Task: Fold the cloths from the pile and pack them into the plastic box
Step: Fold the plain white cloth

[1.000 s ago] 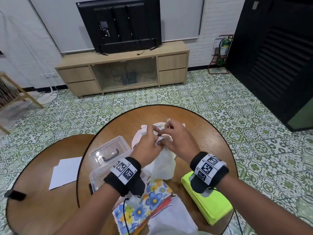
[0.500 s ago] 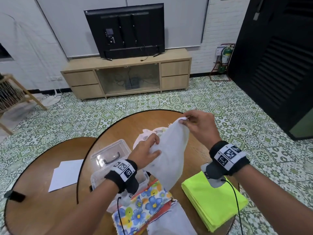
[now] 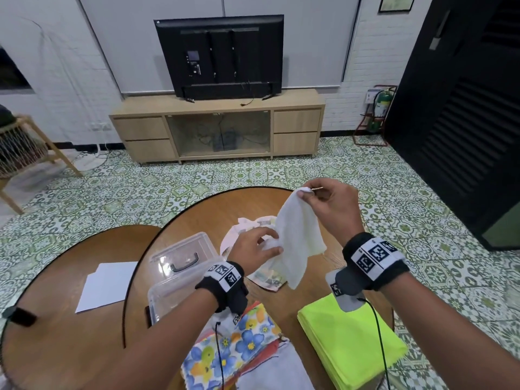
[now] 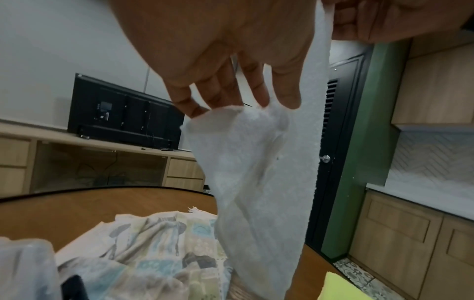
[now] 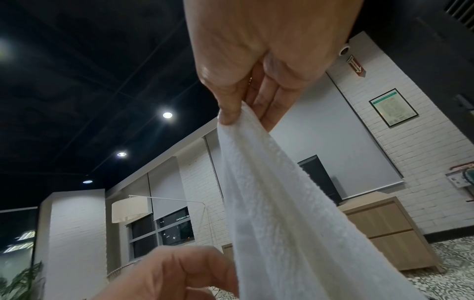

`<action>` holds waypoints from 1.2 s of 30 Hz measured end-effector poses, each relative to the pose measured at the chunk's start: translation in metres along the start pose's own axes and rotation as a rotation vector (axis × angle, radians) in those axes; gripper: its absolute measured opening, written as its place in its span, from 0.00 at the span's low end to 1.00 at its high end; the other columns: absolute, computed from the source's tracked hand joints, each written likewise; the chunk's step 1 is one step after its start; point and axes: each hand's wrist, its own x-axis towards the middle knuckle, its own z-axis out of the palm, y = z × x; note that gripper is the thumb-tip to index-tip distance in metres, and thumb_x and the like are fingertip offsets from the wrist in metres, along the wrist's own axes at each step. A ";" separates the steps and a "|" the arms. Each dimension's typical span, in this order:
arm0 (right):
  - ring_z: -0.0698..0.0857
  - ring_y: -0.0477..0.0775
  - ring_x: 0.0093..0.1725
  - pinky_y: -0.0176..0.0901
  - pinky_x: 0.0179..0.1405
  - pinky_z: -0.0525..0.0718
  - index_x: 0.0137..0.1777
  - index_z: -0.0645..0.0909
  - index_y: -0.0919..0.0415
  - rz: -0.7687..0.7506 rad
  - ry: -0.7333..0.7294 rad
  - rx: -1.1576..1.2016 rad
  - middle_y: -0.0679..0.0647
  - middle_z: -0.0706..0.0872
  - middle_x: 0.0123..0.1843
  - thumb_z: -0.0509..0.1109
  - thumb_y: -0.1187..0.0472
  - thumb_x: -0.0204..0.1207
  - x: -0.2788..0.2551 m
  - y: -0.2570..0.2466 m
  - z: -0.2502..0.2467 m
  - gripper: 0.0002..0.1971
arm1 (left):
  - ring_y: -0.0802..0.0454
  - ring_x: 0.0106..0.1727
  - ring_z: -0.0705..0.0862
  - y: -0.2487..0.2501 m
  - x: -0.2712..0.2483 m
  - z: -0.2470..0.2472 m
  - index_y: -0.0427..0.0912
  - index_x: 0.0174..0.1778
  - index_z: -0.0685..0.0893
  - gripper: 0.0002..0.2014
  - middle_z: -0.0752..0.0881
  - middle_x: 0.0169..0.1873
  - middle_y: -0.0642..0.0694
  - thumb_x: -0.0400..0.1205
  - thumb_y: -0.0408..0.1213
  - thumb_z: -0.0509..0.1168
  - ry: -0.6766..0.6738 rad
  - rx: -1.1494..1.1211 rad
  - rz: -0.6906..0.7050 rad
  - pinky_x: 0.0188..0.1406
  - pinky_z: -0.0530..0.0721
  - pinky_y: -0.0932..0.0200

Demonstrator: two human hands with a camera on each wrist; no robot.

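White cloth (image 3: 295,237) hangs between raised right hand (image 3: 329,204) and left hand (image 3: 253,249).

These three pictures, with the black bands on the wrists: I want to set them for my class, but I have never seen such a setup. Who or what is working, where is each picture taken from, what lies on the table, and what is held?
No machine here: a person works with bare hands. The wide picture comes from a camera on the head, looking down. The other two come from cameras on the wrist bands, looking along each hand.

The right hand pinches the top corner of a white cloth and lifts it above the round wooden table. The left hand grips the same cloth lower down.

On the table lie a clear plastic box on the left, a patterned cloth under the white one, a flowered cloth near the person and a folded yellow-green cloth on the right. A white sheet of paper lies on a second table.
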 end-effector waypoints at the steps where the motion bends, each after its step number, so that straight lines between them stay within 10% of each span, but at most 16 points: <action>1: 0.89 0.38 0.40 0.25 0.39 0.84 0.46 0.90 0.59 -0.001 0.016 -0.008 0.48 0.90 0.40 0.80 0.61 0.72 0.001 0.000 0.000 0.05 | 0.57 0.46 0.81 0.001 0.001 0.004 0.51 0.48 0.86 0.12 0.86 0.48 0.58 0.71 0.46 0.78 -0.001 -0.004 -0.003 0.44 0.74 0.76; 14: 0.91 0.46 0.40 0.39 0.42 0.90 0.46 0.89 0.56 -0.012 0.065 0.056 0.50 0.91 0.42 0.80 0.61 0.72 -0.009 -0.017 -0.007 0.05 | 0.43 0.61 0.83 -0.001 0.005 0.046 0.41 0.63 0.82 0.21 0.86 0.60 0.43 0.75 0.41 0.74 0.046 0.112 -0.167 0.59 0.79 0.53; 19: 0.91 0.46 0.42 0.41 0.44 0.90 0.49 0.89 0.57 0.010 0.093 0.067 0.50 0.92 0.44 0.80 0.61 0.72 -0.010 -0.017 -0.019 0.07 | 0.43 0.53 0.84 -0.004 0.010 0.043 0.43 0.51 0.86 0.07 0.88 0.51 0.44 0.79 0.37 0.69 0.074 0.144 -0.129 0.52 0.81 0.54; 28: 0.90 0.43 0.40 0.45 0.51 0.90 0.47 0.88 0.52 0.183 0.178 -0.131 0.49 0.90 0.40 0.80 0.59 0.72 0.000 0.029 -0.075 0.06 | 0.49 0.47 0.74 -0.006 -0.033 -0.017 0.32 0.50 0.77 0.15 0.76 0.46 0.41 0.83 0.37 0.48 0.019 0.110 0.328 0.48 0.73 0.58; 32: 0.88 0.38 0.37 0.35 0.44 0.89 0.45 0.87 0.55 0.236 0.109 -0.120 0.55 0.91 0.42 0.80 0.60 0.72 -0.009 0.045 -0.079 0.05 | 0.57 0.36 0.68 0.012 -0.040 -0.047 0.35 0.40 0.75 0.11 0.72 0.37 0.46 0.81 0.37 0.51 0.035 0.209 0.423 0.35 0.65 0.68; 36: 0.89 0.42 0.39 0.50 0.52 0.90 0.43 0.86 0.53 0.247 0.076 0.015 0.53 0.90 0.42 0.79 0.63 0.72 -0.015 0.049 -0.074 0.05 | 0.56 0.33 0.70 0.007 -0.037 -0.054 0.35 0.34 0.77 0.11 0.75 0.33 0.46 0.78 0.38 0.58 -0.070 0.211 0.405 0.33 0.67 0.70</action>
